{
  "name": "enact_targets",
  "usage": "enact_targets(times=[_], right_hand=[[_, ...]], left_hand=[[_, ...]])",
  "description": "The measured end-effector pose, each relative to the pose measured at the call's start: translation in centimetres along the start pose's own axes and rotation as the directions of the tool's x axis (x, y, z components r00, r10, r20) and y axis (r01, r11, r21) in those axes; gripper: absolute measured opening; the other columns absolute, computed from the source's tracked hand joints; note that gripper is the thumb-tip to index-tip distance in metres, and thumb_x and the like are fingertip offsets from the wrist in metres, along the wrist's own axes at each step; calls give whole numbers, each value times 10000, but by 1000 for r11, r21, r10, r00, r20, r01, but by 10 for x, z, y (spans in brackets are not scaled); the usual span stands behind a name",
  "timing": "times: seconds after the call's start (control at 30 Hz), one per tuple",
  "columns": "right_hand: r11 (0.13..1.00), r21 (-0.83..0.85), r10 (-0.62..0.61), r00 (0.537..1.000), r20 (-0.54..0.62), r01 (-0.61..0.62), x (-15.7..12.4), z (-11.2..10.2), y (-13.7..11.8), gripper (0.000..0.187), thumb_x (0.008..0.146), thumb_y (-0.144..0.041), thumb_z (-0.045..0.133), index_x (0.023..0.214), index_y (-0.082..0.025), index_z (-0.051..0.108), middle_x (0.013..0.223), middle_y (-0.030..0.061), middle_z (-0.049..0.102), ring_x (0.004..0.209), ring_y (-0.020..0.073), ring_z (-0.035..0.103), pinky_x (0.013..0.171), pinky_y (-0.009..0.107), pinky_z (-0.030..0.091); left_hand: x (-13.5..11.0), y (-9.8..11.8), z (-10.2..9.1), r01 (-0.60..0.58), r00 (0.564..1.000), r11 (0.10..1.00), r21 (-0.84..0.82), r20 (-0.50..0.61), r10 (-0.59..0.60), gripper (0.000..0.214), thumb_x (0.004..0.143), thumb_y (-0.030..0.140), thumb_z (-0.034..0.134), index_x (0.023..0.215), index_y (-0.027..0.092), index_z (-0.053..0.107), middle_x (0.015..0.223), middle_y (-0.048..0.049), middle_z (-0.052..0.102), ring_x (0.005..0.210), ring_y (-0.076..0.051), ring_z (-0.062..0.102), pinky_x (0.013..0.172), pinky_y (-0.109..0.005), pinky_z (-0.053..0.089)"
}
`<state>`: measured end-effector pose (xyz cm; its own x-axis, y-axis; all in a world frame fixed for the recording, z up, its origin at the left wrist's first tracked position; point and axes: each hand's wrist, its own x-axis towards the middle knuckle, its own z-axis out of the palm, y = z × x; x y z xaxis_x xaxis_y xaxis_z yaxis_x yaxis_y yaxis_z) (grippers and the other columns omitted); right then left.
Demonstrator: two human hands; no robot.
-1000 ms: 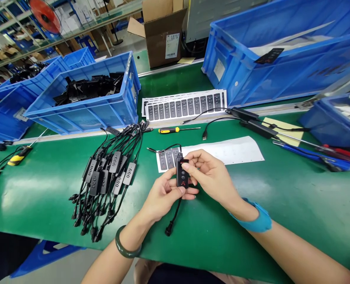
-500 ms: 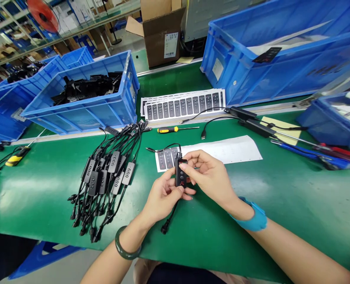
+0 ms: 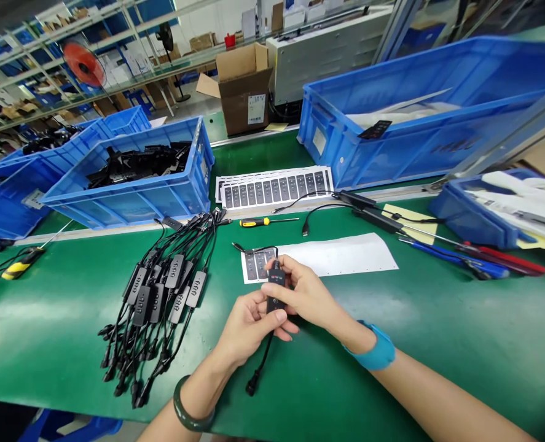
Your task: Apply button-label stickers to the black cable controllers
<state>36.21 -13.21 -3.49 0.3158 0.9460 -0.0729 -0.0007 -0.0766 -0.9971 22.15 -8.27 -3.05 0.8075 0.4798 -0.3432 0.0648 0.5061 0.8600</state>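
Between both hands is a small black controller box [image 3: 276,279] with a printed label on its face and cables at both ends. My left hand [image 3: 249,322] grips its lower end, thumb across the front. My right hand [image 3: 300,291] holds the upper part, its thumb pressed on the label. The lower cable ends in a round connector [image 3: 252,383] hanging over the green table. Just behind the hands lies a white label sheet [image 3: 337,255], with a few dark labels left at its left end. To the left sits a pile of similar controllers with cables [image 3: 156,294].
A yellow-black screwdriver [image 3: 254,221] and stacked label sheets [image 3: 272,187] lie farther back. A blue bin [image 3: 129,196] of black parts stands back left, a larger blue bin [image 3: 392,150] back right. Tools with red and blue handles [image 3: 502,259] lie at right.
My right thumb has slid down the controller's face, uncovering the label's upper part. The camera has tilted up, so the table sits lower in view.
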Motion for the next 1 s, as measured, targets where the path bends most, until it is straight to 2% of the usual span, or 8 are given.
enact_targets(times=[0.17,0.27,0.37,0.5,0.63,0.83,0.93,1.0], right_hand=[[1000,-23,-15,995,-94,12,3,-6,2,410,920,-517,464,848,-160,653,668,9,571,589,130,516,523,245,450],[997,-48,-62,997,-40,60,0,-8,1,413,930,-457,462,1088,-144,682,768,33,640,642,144,573,621,273,502],[991,-69,-114,992,58,118,-4,-7,2,513,883,-338,554,1366,-164,532,861,35,670,696,160,619,672,292,533],[957,-84,-270,959,84,277,-7,-7,8,421,885,-273,573,1302,-217,573,1017,58,708,962,202,656,875,328,529],[947,-83,-305,951,58,309,-9,-5,16,273,905,-295,560,1163,-233,626,1031,64,712,954,205,668,834,312,542],[980,102,-174,985,8,172,7,-6,4,448,884,-330,571,1316,-221,526,1042,65,678,963,190,650,860,341,525],[970,231,-72,996,-44,80,29,-22,-25,490,866,-345,569,1333,-212,502,908,30,664,847,156,637,756,287,520],[966,250,-57,996,-74,74,44,-41,-50,458,856,-361,567,1287,-210,539,847,13,651,785,144,620,692,259,503]], left_hand=[[1,-3,1,33,999,999,-9,-20,-34,487,721,453,800,1018,95,653,849,-111,731,634,-143,690,556,-213,540],[2,-5,1,-13,996,999,30,-91,16,509,784,549,704,1011,99,636,768,-74,697,610,-150,684,542,-228,544],[0,-8,-2,-131,972,962,239,-160,172,455,880,548,578,1028,120,632,771,-57,677,613,-154,676,531,-242,547],[-6,-10,-7,-248,901,714,654,-115,418,362,974,389,464,1245,190,599,903,-76,721,712,-171,688,660,-286,569],[-8,-11,-11,-314,846,541,780,-29,532,358,981,324,436,1280,212,597,1009,-97,730,776,-193,694,786,-326,559],[3,-6,-17,-254,911,596,762,-19,412,414,956,449,468,1269,211,599,974,-82,742,814,-225,705,773,-339,567],[10,-1,-14,-315,902,370,874,155,403,506,942,504,460,1300,165,573,1264,-164,649,1148,-299,620,978,-448,501],[14,2,-8,-396,894,171,902,336,298,624,924,533,484,1423,160,454,1479,-189,463,1373,-327,426,1115,-521,369]])
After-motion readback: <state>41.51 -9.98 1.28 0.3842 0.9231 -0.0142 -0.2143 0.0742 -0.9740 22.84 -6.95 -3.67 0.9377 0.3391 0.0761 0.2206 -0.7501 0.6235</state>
